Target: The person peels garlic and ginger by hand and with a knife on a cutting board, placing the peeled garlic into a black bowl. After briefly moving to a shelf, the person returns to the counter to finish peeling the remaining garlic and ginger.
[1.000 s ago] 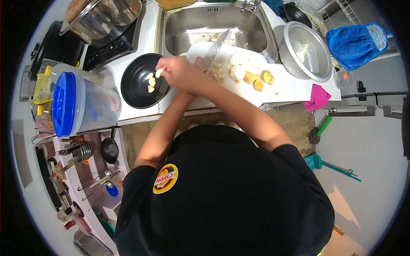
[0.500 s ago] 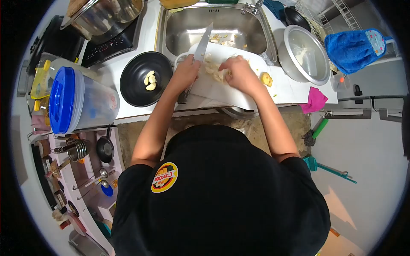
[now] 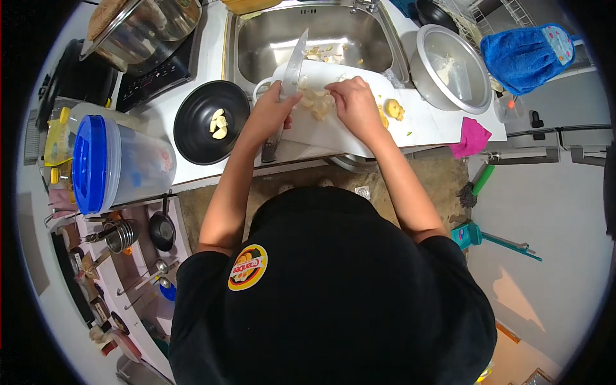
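Note:
My left hand (image 3: 271,117) is closed around a knife (image 3: 296,63), its blade pointing away from me towards the sink and its dark handle end sticking out below the hand. Over the white cutting board (image 3: 305,133), my right hand (image 3: 355,106) has thumb and fingers pinched together; whatever sits between them is too small to make out. Pale garlic pieces or skins (image 3: 316,104) lie on the board between both hands. Left of the board, several peeled garlic cloves (image 3: 219,124) rest in a black bowl (image 3: 192,138). A yellowish piece of ginger (image 3: 394,110) lies right of my right hand.
Behind the board is a steel sink (image 3: 256,48) with scraps in it. A large metal bowl (image 3: 428,90) and pink cloth (image 3: 471,137) are on the right. At left stand a blue-lidded plastic container (image 3: 141,154), an induction cooker (image 3: 151,83) and a steel pot (image 3: 157,25).
The view has shifted slightly. My right hand has drawn its fingers into a pinch, moving a little off the garlic pieces. My left hand keeps its hold on the knife.

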### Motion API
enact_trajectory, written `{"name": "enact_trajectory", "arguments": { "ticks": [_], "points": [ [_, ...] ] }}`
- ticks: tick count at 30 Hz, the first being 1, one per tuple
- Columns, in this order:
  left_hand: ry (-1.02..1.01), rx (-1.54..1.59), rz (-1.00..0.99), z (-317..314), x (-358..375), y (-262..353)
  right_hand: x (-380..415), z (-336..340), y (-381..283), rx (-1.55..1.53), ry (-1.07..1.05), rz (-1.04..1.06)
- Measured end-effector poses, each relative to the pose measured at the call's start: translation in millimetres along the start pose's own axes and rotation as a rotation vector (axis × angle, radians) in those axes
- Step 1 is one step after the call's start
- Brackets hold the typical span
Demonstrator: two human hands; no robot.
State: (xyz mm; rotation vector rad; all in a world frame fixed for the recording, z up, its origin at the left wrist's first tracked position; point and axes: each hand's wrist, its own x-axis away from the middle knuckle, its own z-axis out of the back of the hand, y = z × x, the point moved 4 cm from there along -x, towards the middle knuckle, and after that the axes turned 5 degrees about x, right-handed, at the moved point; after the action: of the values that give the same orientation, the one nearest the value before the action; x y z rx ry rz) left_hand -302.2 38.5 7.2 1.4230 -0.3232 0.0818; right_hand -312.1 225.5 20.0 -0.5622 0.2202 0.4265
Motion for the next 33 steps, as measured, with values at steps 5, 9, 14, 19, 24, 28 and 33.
{"name": "enact_trajectory", "arguments": {
  "ticks": [5,9,14,19,24,28,33],
  "points": [
    [0.018,-0.061,0.005,4.0,2.9,0.6,2.2,-7.6,-10.6,0.197,0.163,0.152],
    [0.02,0.012,-0.033,8.6,1.0,-6.9,10.9,-16.7,-35.0,0.292,0.001,0.157],
    [0.045,-0.089,0.004,5.7,7.7,2.5,7.1,-33.8,-28.4,0.354,-0.143,0.122],
    [0.02,0.015,-0.097,-5.1,13.8,5.1,7.1,-14.9,-26.2,-0.277,0.014,-0.133],
    [-0.006,0.174,-0.164,-16.0,13.9,11.2,9.5,-4.8,-23.9,-0.81,-0.001,-0.379],
    [0.053,0.069,-0.188,-17.1,11.4,19.2,9.7,-1.7,-26.5,-1.109,0.058,-0.318],
    [0.067,0.038,-0.244,-21.1,18.1,29.2,7.4,-4.4,-21.7,-1.201,0.084,-0.323]
  ]
}}
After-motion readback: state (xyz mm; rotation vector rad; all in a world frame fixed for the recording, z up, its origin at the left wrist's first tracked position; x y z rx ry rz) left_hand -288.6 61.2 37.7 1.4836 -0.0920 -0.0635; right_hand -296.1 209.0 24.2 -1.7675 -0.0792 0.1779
